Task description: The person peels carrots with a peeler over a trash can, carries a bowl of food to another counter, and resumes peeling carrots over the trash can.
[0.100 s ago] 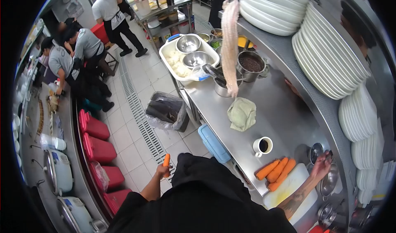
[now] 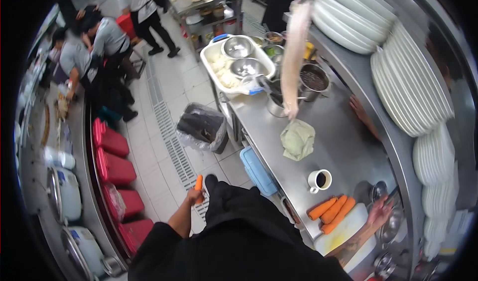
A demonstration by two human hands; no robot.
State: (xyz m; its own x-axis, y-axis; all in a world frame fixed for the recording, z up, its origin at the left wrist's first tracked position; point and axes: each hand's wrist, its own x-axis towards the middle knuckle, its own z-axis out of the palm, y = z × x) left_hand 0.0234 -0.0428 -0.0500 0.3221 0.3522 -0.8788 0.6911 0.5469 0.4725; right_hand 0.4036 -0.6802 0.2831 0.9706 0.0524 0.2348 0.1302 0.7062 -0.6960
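My left hand (image 2: 193,196) is closed round an orange carrot (image 2: 199,185), held upright over the floor beside the counter. Over the metal bowls (image 2: 393,226) at the counter's right end is my right hand (image 2: 381,212), its fingers bent round something dark and thin that I cannot make out. My right forearm crosses a white cutting board (image 2: 326,242) with a yellow stain. Several peeled-looking carrots (image 2: 332,212) lie at the board's upper left edge. Just above them stands a white mug (image 2: 319,180) of dark liquid.
A crumpled green cloth (image 2: 298,140) lies on the steel counter (image 2: 338,146). Plates (image 2: 411,84) fill the overhead shelf. A lined bin (image 2: 201,127) and red containers (image 2: 115,167) stand on the floor. Co-workers (image 2: 107,37) are at the upper left. Another hand (image 2: 363,112), perhaps a reflection, shows under the shelf.
The view has shifted slightly and blurred. My right hand has moved a little down and left, over the bowls. The hand under the shelf shows more. My left hand still holds the carrot.
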